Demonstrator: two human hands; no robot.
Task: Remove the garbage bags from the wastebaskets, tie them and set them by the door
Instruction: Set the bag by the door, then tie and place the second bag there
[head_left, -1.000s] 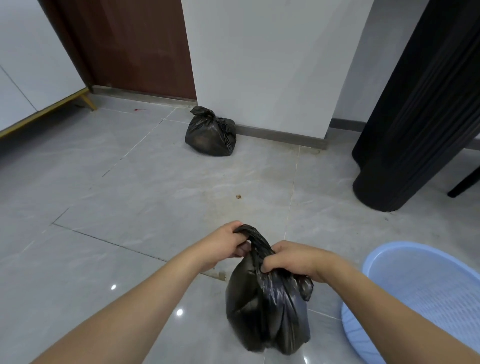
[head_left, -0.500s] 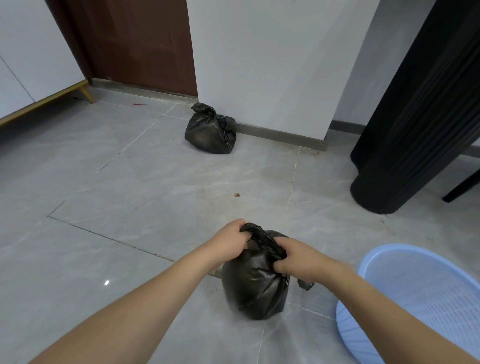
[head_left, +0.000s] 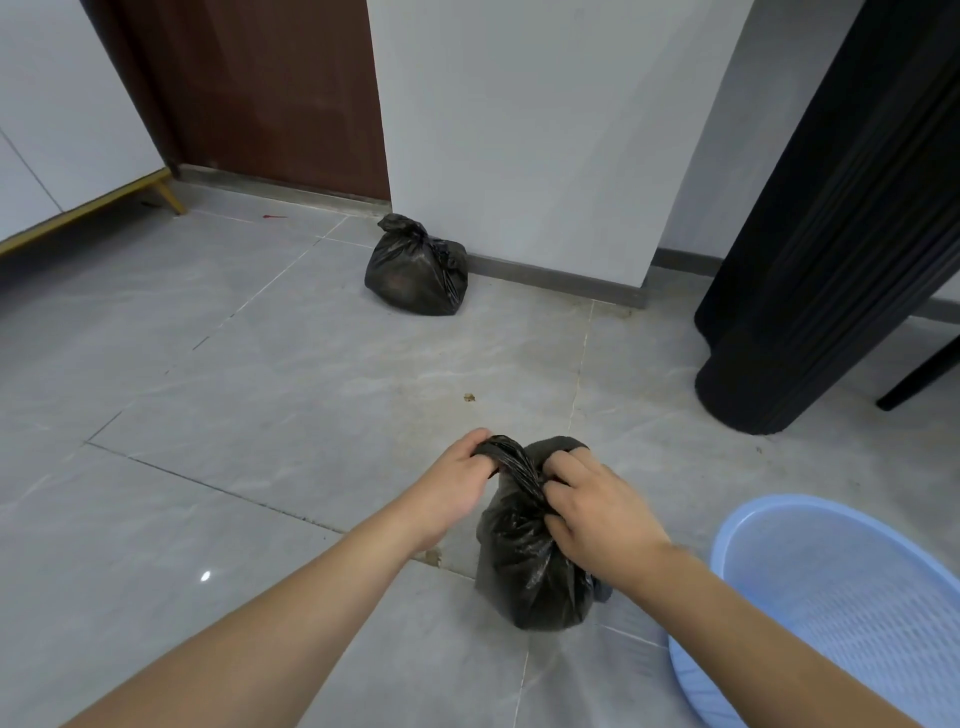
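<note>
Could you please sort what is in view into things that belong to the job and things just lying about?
Job: near bag, held by left hand and right hand; tied bag by the wall; blue basket; door.
Lying about: black curtain; cabinet; crumb on the floor.

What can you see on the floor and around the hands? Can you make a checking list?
Surface: grey tiled floor, glossy, with a small crumb and a stain on it.
Job's things: near black bag stands on the floor, its neck gathered in both hands; far black bag sits knotted against the white wall by the brown door; blue wastebasket has no bag in it.
Clutter: a small red scrap near the door.
Hands: left hand grips the twisted neck; right hand pinches the plastic beside it.
Cables: nothing seen.
Surroundings: white cabinet on the left, black ribbed column on the right.
</note>
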